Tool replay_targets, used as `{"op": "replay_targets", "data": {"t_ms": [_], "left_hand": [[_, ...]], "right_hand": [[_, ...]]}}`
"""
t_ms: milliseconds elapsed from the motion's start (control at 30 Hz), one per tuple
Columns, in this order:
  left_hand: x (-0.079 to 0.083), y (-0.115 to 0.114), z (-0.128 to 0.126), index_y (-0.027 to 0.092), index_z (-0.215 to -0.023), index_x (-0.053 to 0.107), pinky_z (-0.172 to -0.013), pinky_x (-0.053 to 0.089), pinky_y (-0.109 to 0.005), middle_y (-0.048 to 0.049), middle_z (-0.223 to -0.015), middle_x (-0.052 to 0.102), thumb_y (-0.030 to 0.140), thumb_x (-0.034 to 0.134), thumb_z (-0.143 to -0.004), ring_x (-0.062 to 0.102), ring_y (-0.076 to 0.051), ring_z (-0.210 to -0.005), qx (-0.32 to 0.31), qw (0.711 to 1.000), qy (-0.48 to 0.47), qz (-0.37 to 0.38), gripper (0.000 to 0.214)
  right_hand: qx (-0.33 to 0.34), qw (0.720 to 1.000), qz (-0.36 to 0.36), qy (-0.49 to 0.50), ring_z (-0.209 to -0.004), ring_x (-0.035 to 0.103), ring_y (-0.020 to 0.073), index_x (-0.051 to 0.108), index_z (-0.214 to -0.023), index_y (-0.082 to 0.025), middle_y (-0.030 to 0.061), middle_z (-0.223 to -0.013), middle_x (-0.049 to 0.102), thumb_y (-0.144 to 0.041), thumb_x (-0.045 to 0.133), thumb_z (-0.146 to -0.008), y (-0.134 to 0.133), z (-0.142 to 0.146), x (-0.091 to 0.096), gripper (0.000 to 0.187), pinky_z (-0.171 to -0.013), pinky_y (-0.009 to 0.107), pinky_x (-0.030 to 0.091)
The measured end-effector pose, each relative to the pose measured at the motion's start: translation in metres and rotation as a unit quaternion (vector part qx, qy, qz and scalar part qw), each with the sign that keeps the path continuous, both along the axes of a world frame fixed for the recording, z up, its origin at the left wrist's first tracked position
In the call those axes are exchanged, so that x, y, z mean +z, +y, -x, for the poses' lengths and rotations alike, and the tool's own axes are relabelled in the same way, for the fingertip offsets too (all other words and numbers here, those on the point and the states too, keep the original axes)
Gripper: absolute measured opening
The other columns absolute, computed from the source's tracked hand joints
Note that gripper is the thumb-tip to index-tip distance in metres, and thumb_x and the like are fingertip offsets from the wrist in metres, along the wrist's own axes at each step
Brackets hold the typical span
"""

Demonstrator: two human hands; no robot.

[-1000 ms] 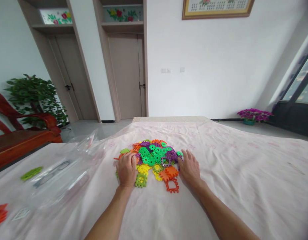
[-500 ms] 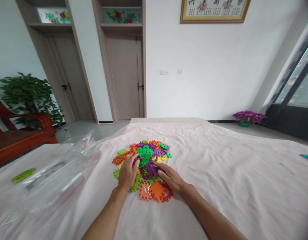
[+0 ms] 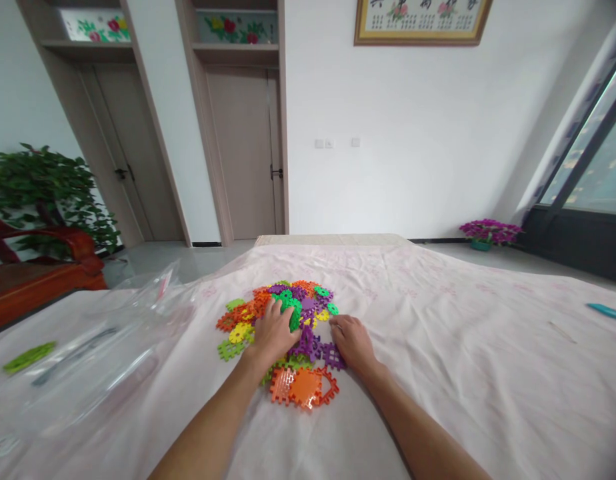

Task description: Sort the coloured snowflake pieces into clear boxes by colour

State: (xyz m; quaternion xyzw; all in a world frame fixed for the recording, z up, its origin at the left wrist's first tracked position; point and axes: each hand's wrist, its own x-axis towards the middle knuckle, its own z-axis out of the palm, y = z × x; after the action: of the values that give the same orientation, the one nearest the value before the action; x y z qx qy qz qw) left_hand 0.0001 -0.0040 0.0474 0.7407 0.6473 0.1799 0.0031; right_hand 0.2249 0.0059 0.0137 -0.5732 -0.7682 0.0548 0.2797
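A heap of plastic gear-shaped and notched square building pieces lies in the middle of the cloth. My left hand (image 3: 277, 330) reaches over it, fingers curled over a clump of green gear pieces (image 3: 294, 313). To its right, my right hand (image 3: 354, 341) rests at the heap's edge, fingers loosely bent on the cloth, with nothing visible in them. A purple notched square (image 3: 333, 356) lies just below those fingers. Closest to me are an orange notched piece (image 3: 306, 388) and a salmon brick-patterned square (image 3: 282, 384). A yellow gear piece (image 3: 241, 333) shows left of my left hand.
Clear plastic bags (image 3: 98, 373) spread over the left of the bed-like surface, with a lime green piece (image 3: 29, 358) beside them. A blue object (image 3: 607, 311) lies at the far right. The pale cloth (image 3: 463, 373) is wrinkled. A wooden chair (image 3: 43, 267) stands at left.
My left hand has moved up and over the green gear pieces. My right hand has shifted away from the purple pieces toward the right, uncovering a purple square. The view has turned slightly right.
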Motion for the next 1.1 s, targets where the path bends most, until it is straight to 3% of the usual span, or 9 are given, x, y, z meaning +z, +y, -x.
{"op": "replay_targets", "data": {"t_ms": [100,200,400,567,667,800,933,1000,1100], "left_hand": [[0.009,0.021,-0.008,0.032,-0.139,0.048,-0.1,0.042,-0.057,-0.0158,-0.155,0.034,0.05,0.072,-0.067,0.025,-0.042,-0.144,0.03,0.995,0.029,0.088,0.077],[0.012,0.039,-0.015,0.032,-0.142,0.044,-0.091,0.046,-0.057,-0.0207,-0.152,0.035,0.044,0.077,-0.059,0.037,-0.048,-0.135,0.056,0.992,0.042,0.102,0.09],[0.001,0.045,-0.023,0.025,-0.141,0.043,-0.091,0.047,-0.049,-0.0207,-0.133,0.05,0.028,0.063,-0.077,0.052,-0.038,-0.119,0.075,0.996,0.05,0.018,0.067],[-0.003,0.045,-0.012,0.023,-0.115,0.065,-0.091,0.047,-0.037,-0.0128,-0.12,0.06,0.024,0.061,-0.078,0.057,-0.029,-0.111,0.065,0.997,0.033,-0.009,0.037],[0.008,0.053,-0.002,0.025,-0.109,0.067,-0.083,0.047,-0.032,-0.008,-0.112,0.066,0.028,0.058,-0.08,0.063,-0.025,-0.102,0.074,0.997,0.001,-0.014,0.03],[0.034,0.074,0.011,0.028,-0.109,0.067,-0.074,0.046,-0.027,-0.0032,-0.101,0.073,0.034,0.04,-0.091,0.066,-0.022,-0.092,0.088,0.995,-0.048,-0.009,0.033],[0.055,0.101,0.011,0.025,-0.103,0.069,-0.071,0.045,-0.025,-0.0039,-0.101,0.075,0.041,0.033,-0.094,0.067,-0.021,-0.092,0.052,0.996,-0.067,0.02,0.041],[0.055,0.114,0.005,0.024,-0.102,0.069,-0.075,0.045,-0.026,-0.0051,-0.105,0.075,0.051,0.04,-0.091,0.068,-0.022,-0.096,0.028,0.997,-0.065,0.042,0.041],[0.042,0.13,-0.006,0.025,-0.109,0.067,-0.084,0.045,-0.03,-0.0077,-0.113,0.073,0.065,0.056,-0.077,0.066,-0.026,-0.105,0.01,0.996,-0.056,0.066,0.053]], "right_hand": [[-0.003,1.0,0.004,0.0,-0.11,0.059,0.0192,0.072,-0.105,-0.024,0.0041,-0.114,0.07,-0.023,0.045,-0.092,0.0,0.0,-0.001,0.03,-0.099,0.029,0.038],[-0.001,1.0,0.005,0.001,-0.11,0.059,0.0198,0.072,-0.105,-0.024,0.0043,-0.115,0.069,-0.021,0.047,-0.089,0.001,-0.002,-0.002,0.03,-0.099,0.029,0.039],[0.003,1.0,0.004,0.013,-0.11,0.059,0.0202,0.073,-0.103,-0.024,0.0047,-0.113,0.069,-0.018,0.048,-0.086,0.003,-0.003,-0.004,0.03,-0.098,0.03,0.04],[0.003,1.0,0.007,0.022,-0.109,0.059,0.0203,0.072,-0.101,-0.024,0.0042,-0.112,0.069,-0.017,0.048,-0.085,0.004,-0.004,-0.004,0.03,-0.098,0.03,0.04],[-0.001,0.999,0.016,0.028,-0.109,0.059,0.0203,0.072,-0.1,-0.025,0.0035,-0.112,0.069,-0.017,0.048,-0.084,0.006,-0.004,-0.004,0.03,-0.097,0.03,0.039],[-0.008,0.999,0.027,0.041,-0.108,0.058,0.0205,0.073,-0.098,-0.026,0.0029,-0.111,0.07,-0.017,0.048,-0.085,0.009,-0.004,-0.004,0.03,-0.097,0.03,0.039],[-0.013,0.998,0.036,0.052,-0.108,0.058,0.0211,0.073,-0.096,-0.026,0.0028,-0.11,0.069,-0.017,0.048,-0.085,0.01,-0.004,-0.003,0.029,-0.096,0.03,0.039],[-0.013,0.998,0.039,0.054,-0.108,0.058,0.0213,0.073,-0.096,-0.027,0.0028,-0.11,0.069,-0.017,0.048,-0.084,0.01,-0.004,-0.001,0.029,-0.096,0.03,0.039],[-0.013,0.998,0.035,0.058,-0.107,0.058,0.0211,0.073,-0.096,-0.027,0.0028,-0.109,0.069,-0.017,0.049,-0.084,0.009,-0.004,0.0,0.029,-0.095,0.03,0.038]]}}
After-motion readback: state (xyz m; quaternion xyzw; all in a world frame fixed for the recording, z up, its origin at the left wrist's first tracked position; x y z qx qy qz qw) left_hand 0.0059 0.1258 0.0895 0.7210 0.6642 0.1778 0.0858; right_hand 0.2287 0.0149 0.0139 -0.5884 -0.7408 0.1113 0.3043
